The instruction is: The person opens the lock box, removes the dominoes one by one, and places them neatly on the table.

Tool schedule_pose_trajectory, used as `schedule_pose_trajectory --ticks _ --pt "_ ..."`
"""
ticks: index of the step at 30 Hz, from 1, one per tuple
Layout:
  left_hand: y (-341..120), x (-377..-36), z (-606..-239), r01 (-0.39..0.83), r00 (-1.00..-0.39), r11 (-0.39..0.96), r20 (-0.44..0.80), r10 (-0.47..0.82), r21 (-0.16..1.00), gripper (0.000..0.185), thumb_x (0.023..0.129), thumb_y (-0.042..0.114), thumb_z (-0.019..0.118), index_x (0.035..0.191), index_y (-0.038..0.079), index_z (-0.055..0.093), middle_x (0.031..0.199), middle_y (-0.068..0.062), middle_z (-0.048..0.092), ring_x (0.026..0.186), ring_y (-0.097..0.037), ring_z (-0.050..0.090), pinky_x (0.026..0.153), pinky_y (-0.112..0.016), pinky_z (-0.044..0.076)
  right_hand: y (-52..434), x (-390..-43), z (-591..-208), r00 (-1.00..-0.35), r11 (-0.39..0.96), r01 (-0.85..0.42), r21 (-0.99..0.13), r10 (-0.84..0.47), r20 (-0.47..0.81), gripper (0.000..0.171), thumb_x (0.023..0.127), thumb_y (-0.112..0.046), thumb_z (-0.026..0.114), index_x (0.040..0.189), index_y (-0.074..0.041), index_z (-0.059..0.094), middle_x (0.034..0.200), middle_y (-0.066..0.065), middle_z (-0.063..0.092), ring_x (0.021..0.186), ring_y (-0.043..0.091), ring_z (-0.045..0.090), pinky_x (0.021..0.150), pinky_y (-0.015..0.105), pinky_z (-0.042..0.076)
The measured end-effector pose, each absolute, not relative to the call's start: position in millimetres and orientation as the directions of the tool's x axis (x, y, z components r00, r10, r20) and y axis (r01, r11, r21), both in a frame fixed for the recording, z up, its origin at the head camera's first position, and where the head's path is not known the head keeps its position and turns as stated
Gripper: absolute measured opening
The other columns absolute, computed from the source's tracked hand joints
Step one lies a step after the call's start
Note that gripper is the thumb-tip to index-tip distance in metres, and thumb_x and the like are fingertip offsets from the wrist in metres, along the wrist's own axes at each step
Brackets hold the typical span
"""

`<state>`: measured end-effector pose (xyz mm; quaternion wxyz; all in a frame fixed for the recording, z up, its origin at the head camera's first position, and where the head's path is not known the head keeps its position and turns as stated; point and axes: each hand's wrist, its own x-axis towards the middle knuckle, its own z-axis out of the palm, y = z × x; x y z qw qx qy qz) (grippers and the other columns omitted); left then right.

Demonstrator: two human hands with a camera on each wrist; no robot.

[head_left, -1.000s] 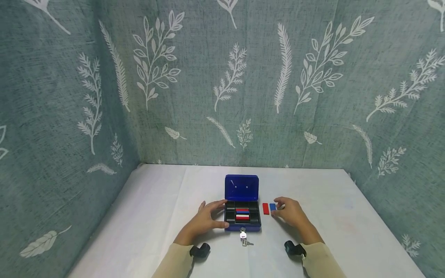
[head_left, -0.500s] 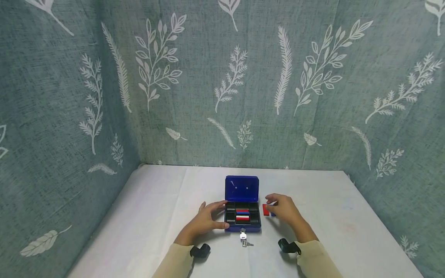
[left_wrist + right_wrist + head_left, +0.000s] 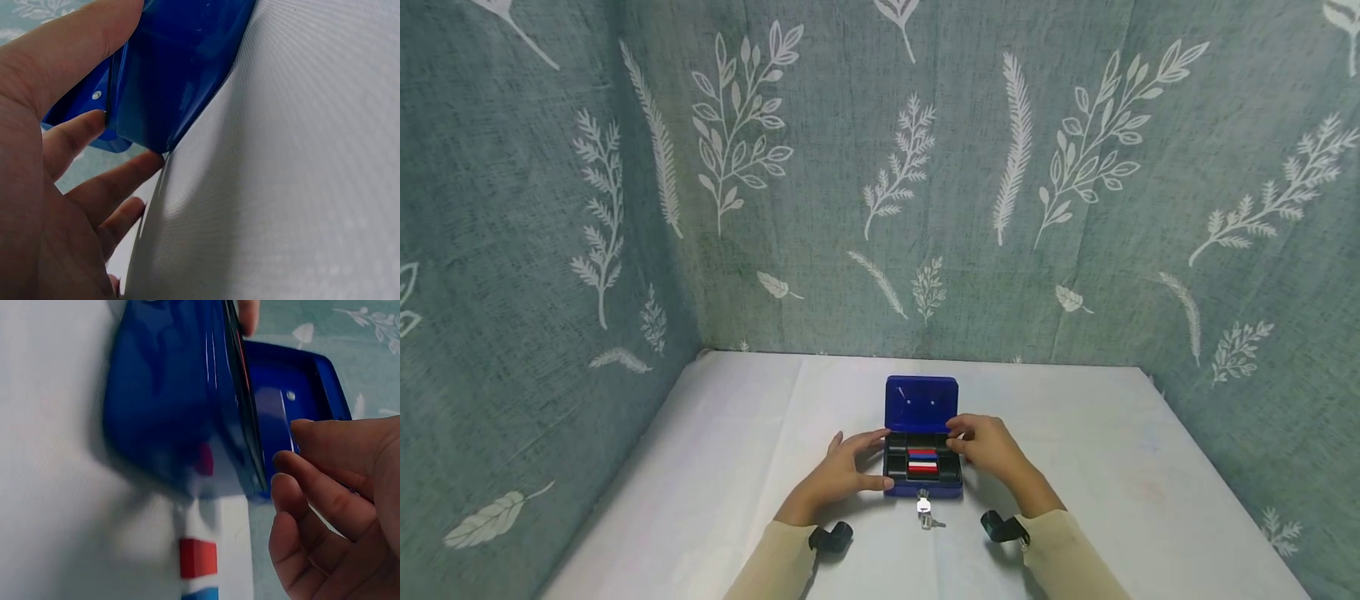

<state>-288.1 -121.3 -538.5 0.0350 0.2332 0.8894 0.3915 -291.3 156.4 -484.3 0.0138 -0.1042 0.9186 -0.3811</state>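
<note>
A blue cash box with a black compartment tray stands with its lid raised. Striped red-and-blue and red-and-white blocks lie in the tray's middle. My left hand holds the box's left side, thumb at the front corner and fingertips at the back. My right hand is at the back right corner by the hinge, fingers loosely bent, nothing visible between them; contact with the lid or rim is unclear. A red block and a blue block lie on the table beside the box.
Keys hang from the lock at the box's front. The box stands on a white-covered table, with patterned green cloth behind it and along the sides.
My right hand has moved left from beside the loose red and blue blocks to the box's back right corner, now hiding those blocks in the head view. My left hand stays in place.
</note>
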Motion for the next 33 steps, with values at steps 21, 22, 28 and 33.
schedule_pose_trajectory --ticks 21,22,28,33 --pt "-122.6 -287.0 -537.3 0.406 -0.879 0.572 0.134 0.457 0.713 0.084 0.073 0.053 0.079 0.144 0.019 0.049 0.138 -0.001 0.056 0.134 -0.023 0.043 0.114 -0.060 -0.002 124.1 -289.1 -487.9 -0.928 0.713 -0.342 -0.612 -0.357 0.102 0.023 0.090 -0.014 0.070 0.112 -0.009 0.071 0.093 -0.005 0.070 0.091 0.016 0.064 0.087 0.045 0.052" --pt "-122.6 -287.0 -537.2 0.407 -0.878 0.569 0.136 0.458 0.714 0.085 0.073 0.053 0.078 0.144 0.018 0.049 0.138 -0.001 0.056 0.134 -0.023 0.043 0.114 -0.060 -0.002 123.6 -289.0 -488.0 -0.926 0.711 -0.348 -0.611 -0.363 0.104 0.023 0.090 -0.014 0.070 0.112 -0.009 0.071 0.093 -0.005 0.070 0.091 0.016 0.064 0.088 0.045 0.052" --pt "-122.3 -286.3 -536.7 0.397 -0.882 0.568 0.129 0.453 0.721 0.085 0.072 0.053 0.079 0.144 0.019 0.049 0.138 -0.001 0.056 0.134 -0.023 0.043 0.114 -0.059 -0.003 121.7 -288.5 -488.5 -0.919 0.711 -0.346 -0.613 -0.389 0.067 0.024 0.088 -0.013 0.071 0.111 -0.010 0.071 0.094 -0.005 0.071 0.092 0.016 0.064 0.087 0.044 0.052" --pt "-122.0 -285.5 -535.8 0.385 -0.887 0.569 0.120 0.447 0.727 0.086 0.072 0.054 0.079 0.144 0.019 0.049 0.138 -0.001 0.056 0.134 -0.023 0.043 0.114 -0.059 -0.003 121.2 -289.2 -487.7 -0.917 0.726 -0.341 -0.597 -0.398 0.039 0.025 0.087 -0.012 0.072 0.111 -0.010 0.071 0.093 -0.005 0.071 0.093 0.016 0.064 0.088 0.046 0.051"
